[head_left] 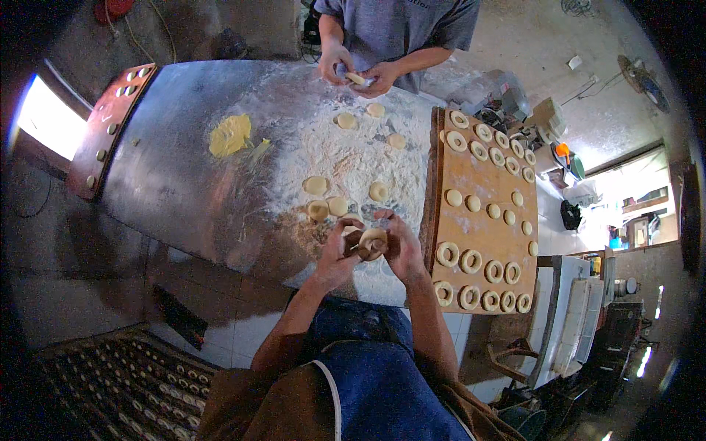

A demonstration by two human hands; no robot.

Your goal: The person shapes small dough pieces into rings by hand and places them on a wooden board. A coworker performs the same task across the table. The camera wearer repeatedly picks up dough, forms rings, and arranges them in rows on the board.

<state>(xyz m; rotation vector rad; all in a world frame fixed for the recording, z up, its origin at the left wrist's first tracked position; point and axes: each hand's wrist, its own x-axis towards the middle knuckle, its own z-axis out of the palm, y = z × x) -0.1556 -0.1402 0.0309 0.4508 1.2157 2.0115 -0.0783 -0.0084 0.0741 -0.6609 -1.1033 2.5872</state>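
My left hand (337, 257) and my right hand (399, 250) both grip a ring of pale dough (373, 242) at the near side of the floured metal table (169, 191), fingers curled around it. Just beyond them lie several flat dough rounds (316, 185) in scattered flour (338, 154). A yellow smear of soft, fat-like paste (229, 134) is left of the flour. Right of my hands, a wooden board (482, 231) carries rows of dough rings (471, 261) and small dough rounds (491, 210).
Across the table a co-worker (397, 26) in grey holds dough in both hands. A second board (98, 165) with dough pieces sits at the left end. A tray (129, 382) of many pieces is at lower left; a fan (641, 81), containers and a white unit (570, 320) stand right.
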